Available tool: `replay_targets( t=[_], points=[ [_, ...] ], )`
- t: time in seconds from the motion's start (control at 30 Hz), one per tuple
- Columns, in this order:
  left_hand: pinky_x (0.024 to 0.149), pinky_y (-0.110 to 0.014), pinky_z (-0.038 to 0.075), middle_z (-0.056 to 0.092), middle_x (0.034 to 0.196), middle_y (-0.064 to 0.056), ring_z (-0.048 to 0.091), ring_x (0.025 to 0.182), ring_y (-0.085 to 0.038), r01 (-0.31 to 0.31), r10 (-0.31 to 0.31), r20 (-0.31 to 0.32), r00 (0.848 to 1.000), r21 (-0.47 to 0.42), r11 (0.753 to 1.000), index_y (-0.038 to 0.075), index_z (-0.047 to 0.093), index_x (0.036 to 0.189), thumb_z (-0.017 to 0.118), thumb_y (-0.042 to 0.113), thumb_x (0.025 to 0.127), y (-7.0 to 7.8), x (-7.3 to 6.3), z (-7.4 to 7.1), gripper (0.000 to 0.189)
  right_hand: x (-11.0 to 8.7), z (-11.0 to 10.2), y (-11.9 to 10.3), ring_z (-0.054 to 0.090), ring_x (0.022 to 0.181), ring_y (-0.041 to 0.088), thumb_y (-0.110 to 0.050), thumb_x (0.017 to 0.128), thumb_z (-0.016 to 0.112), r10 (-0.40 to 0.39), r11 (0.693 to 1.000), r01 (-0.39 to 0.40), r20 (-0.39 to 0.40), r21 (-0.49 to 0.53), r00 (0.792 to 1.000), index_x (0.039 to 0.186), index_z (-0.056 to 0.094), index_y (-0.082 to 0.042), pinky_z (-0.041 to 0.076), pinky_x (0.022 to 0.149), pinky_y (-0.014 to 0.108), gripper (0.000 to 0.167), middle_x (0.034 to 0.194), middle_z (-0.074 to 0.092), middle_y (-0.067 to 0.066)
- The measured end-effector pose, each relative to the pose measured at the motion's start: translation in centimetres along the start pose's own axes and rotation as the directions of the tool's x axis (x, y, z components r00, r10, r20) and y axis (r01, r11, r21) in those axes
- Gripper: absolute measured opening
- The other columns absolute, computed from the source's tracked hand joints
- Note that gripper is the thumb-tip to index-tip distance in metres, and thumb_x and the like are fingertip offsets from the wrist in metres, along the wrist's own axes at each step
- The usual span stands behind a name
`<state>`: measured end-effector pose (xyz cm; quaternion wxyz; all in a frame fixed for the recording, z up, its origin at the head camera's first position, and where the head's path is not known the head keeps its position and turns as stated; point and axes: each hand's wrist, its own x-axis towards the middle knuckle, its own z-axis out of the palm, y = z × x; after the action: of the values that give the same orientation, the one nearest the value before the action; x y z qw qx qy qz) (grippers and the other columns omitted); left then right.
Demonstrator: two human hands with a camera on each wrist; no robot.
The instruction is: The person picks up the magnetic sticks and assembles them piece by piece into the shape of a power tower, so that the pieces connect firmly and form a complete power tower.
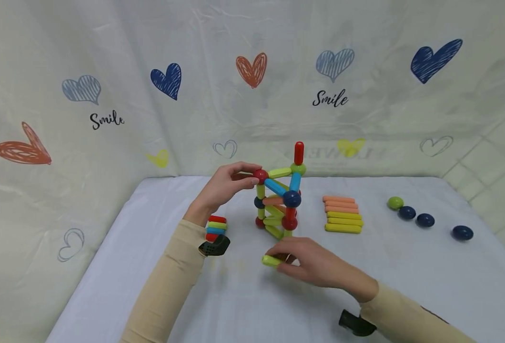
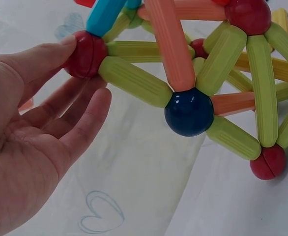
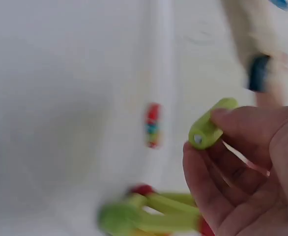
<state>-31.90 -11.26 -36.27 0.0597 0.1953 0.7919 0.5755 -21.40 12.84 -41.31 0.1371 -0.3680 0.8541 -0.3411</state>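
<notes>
Rod (image 1: 270, 260) (lime-green) in right hand (image 1: 306, 262)

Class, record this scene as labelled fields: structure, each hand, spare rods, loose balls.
Structure: joined rods and balls; a red rod upright on top
Left hand: holds an upper red ball
Right hand: pinches a light green rod
Right-side spare rods: orange, yellow
Left-side spare rods: red, light green, blue
Loose balls: one green, three dark blue
</notes>
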Motion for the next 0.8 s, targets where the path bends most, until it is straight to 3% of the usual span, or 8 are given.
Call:
replay_targets(
  t=[0.07, 0.13, 0.27, 0.33, 0.37, 0.63, 0.8],
  points=[
    [0.100, -0.043, 0.047, 0.066, 0.117, 0.000, 0.063, 0.109, -0.028, 0.002, -0.002, -0.001, 1.000, -0.003, 1.000, 0.018, 0.064, 0.126, 0.067, 0.026, 0.094, 0.0, 0.0, 0.0, 0.033, -1.1, -2.1, -0.7, 0.062, 0.093, 0.006, -0.019, 0.092, 0.069, -0.031, 0.999, 0.035, -0.089, 0.040, 0.996, 0.119, 0.065, -0.015, 0.055, 0.083, 0.029, 0.027, 0.106, 0.065, -0.009],
    [0.100, -0.043, 0.047, 0.066, 0.117, 0.000, 0.064, 0.108, -0.028, 0.004, -0.004, -0.003, 1.000, -0.006, 1.000, 0.018, 0.064, 0.126, 0.067, 0.026, 0.094, 0.0, 0.0, 0.1, 0.033, -1.9, -4.1, -1.4, 0.064, 0.094, 0.008, -0.020, 0.092, 0.069, -0.020, 0.999, 0.030, -0.215, 0.046, 0.976, 0.119, 0.064, -0.015, 0.055, 0.083, 0.028, 0.027, 0.107, 0.065, -0.007],
    [0.100, -0.043, 0.046, 0.066, 0.118, -0.001, 0.064, 0.107, -0.028, 0.008, -0.008, 0.000, 1.000, -0.015, 1.000, 0.018, 0.063, 0.127, 0.066, 0.025, 0.094, 0.0, 0.0, 0.1, 0.033, -2.6, -7.0, -2.4, 0.066, 0.097, 0.014, -0.023, 0.093, 0.069, 0.066, 0.997, -0.041, -0.453, 0.064, 0.889, 0.119, 0.062, -0.011, 0.055, 0.080, 0.022, 0.029, 0.107, 0.066, -0.001],
    [0.101, -0.044, 0.046, 0.066, 0.118, -0.001, 0.064, 0.108, -0.030, 0.008, -0.008, 0.002, 1.000, -0.020, 1.000, 0.017, 0.063, 0.127, 0.066, 0.025, 0.095, 0.0, 0.0, 0.1, 0.033, -2.5, -8.0, -2.5, 0.066, 0.098, 0.017, -0.025, 0.093, 0.068, 0.110, 0.993, -0.076, -0.511, 0.088, 0.852, 0.119, 0.061, -0.010, 0.054, 0.079, 0.020, 0.030, 0.107, 0.066, 0.002],
    [0.101, -0.044, 0.046, 0.066, 0.118, -0.002, 0.064, 0.108, -0.031, 0.009, -0.009, 0.003, 1.000, -0.023, 1.000, 0.017, 0.063, 0.127, 0.066, 0.024, 0.095, 0.0, 0.0, 0.1, 0.033, -2.3, -8.3, -2.5, 0.066, 0.099, 0.017, -0.027, 0.094, 0.068, 0.133, 0.990, -0.090, -0.520, 0.108, 0.844, 0.119, 0.060, -0.010, 0.054, 0.079, 0.019, 0.032, 0.108, 0.066, 0.002],
    [0.101, -0.044, 0.046, 0.066, 0.118, -0.003, 0.064, 0.107, -0.031, 0.010, -0.010, 0.004, 1.000, -0.031, 0.999, 0.016, 0.063, 0.127, 0.066, 0.024, 0.095, 0.2, -0.1, 0.1, 0.034, -0.3, -8.9, -1.6, 0.064, 0.105, 0.018, -0.030, 0.093, 0.068, 0.158, 0.983, -0.090, -0.489, 0.160, 0.858, 0.123, 0.059, -0.012, 0.054, 0.085, 0.024, 0.036, 0.114, 0.064, 0.002],
    [0.101, -0.043, 0.046, 0.066, 0.118, -0.002, 0.066, 0.103, -0.023, 0.016, -0.016, 0.002, 1.000, -0.022, 1.000, 0.017, 0.063, 0.127, 0.066, 0.024, 0.095, 0.1, 0.0, 0.2, 0.034, 0.3, -8.8, -1.3, 0.064, 0.105, 0.017, -0.030, 0.093, 0.068, 0.148, 0.984, -0.078, -0.487, 0.160, 0.861, 0.121, 0.060, -0.012, 0.054, 0.089, 0.033, 0.034, 0.113, 0.065, 0.001]
  ],
)
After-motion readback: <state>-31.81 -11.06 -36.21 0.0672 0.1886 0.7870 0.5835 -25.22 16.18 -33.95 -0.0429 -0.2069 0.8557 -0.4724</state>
